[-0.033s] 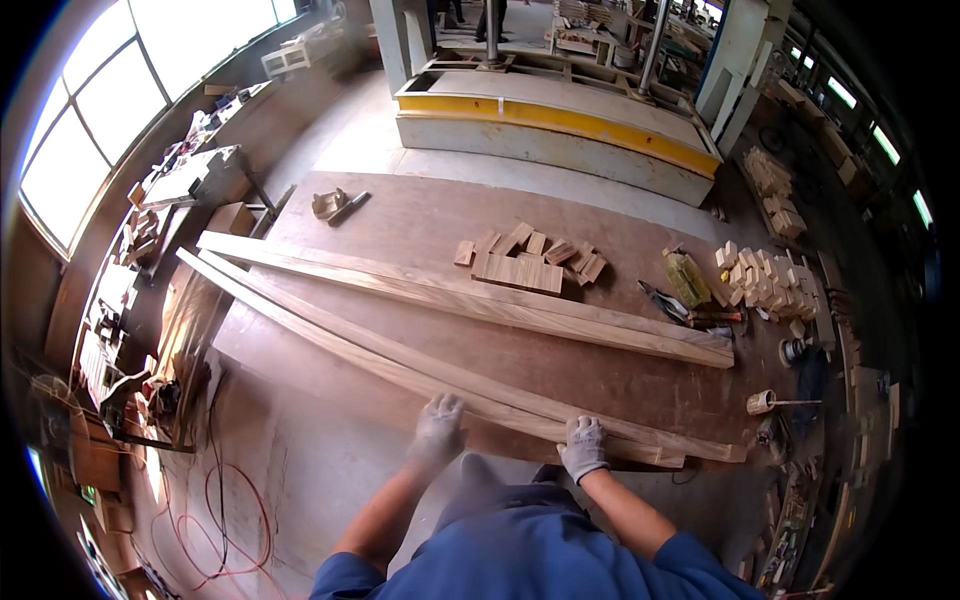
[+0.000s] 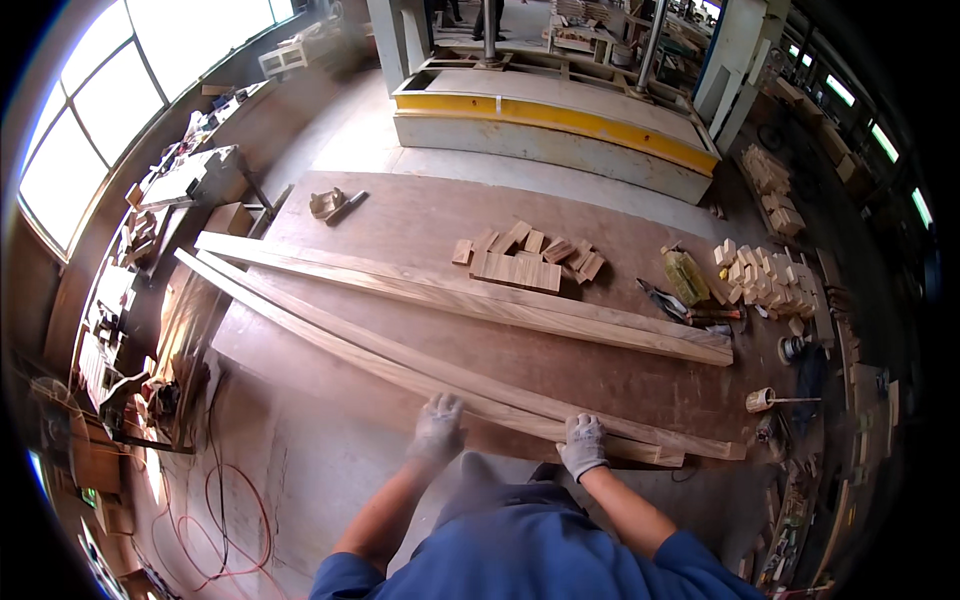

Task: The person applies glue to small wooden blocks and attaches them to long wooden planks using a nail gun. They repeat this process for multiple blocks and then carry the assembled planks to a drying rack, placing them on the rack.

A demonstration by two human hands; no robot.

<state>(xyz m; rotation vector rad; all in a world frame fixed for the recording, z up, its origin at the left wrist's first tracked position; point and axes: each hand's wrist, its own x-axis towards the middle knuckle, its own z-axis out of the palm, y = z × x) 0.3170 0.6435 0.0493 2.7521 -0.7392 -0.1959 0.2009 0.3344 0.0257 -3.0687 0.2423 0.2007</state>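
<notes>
Gloves cover both hands at the desk's near edge: the left hand and right hand each rest on the near plank, fingers curled over it; how tight each grip is cannot be told. A second plank lies just beyond, wood blocks past it. Bare desk stays between second plank and blocks.

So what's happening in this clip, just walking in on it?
A person in a blue top stands at a big brown worktable in a wood workshop. Both gloved hands rest on the near long plank: the left hand and the right hand press on it close to its right end. A second long plank lies farther back. Small wood blocks and a yellow glue bottle sit beyond, untouched.
</notes>
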